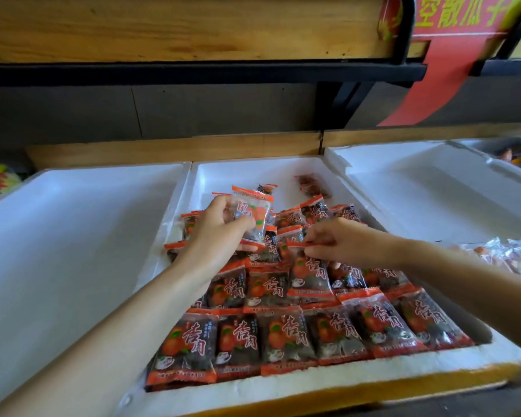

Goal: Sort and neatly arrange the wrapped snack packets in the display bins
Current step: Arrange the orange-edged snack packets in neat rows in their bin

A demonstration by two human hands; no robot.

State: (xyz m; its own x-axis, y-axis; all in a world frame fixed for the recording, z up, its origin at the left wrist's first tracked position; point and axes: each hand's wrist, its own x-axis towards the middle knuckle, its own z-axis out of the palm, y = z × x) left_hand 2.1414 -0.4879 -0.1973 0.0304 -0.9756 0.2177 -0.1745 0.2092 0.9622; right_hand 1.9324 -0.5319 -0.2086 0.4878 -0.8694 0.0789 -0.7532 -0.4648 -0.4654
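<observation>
An apricot snack packet [251, 218] is gripped upright in the left hand [220, 230] while a second packet [309, 278], lengthwise front-to-back in the foam bin [313, 383], is pinched by the right hand [340, 242].

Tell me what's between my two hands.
Head view: loosely piled snack packets in the middle foam bin lie between the left hand, holding a raised packet, and the right hand, pinching a lower packet.

The snack packets [286, 335] are wrapped in glossy plastic; the bin [328, 380] is moulded in matt foam; a grained wooden board [178, 28] is seen at twelve o'clock.
</observation>
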